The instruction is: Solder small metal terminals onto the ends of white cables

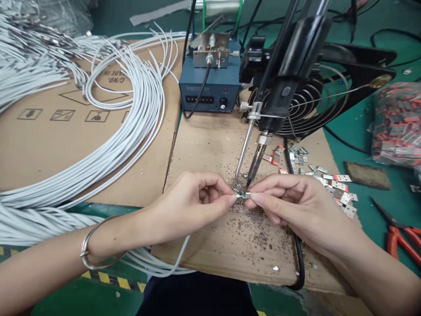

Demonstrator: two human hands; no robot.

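My left hand (207,197) pinches the end of a white cable (184,250), with its thin wires pointing right. Between the thumb and fingertips of my right hand (283,199) is a small metal USB connector (247,195), mostly covered by the fingers. Cable end and connector meet right under the tip of a mounted soldering iron (257,160). A bent metal solder feed tube (244,151) comes down beside the iron tip. Whether the wires touch the connector is too small to tell.
Loose USB connectors (338,186) lie to the right, near red-handled cutters (399,239) and a brown sponge (366,174). Coiled white cables (144,131) cover cardboard on the left. Behind stand a blue solder feeder (210,87) and a black fan (302,107). Solder specks dot the cardboard (204,145).
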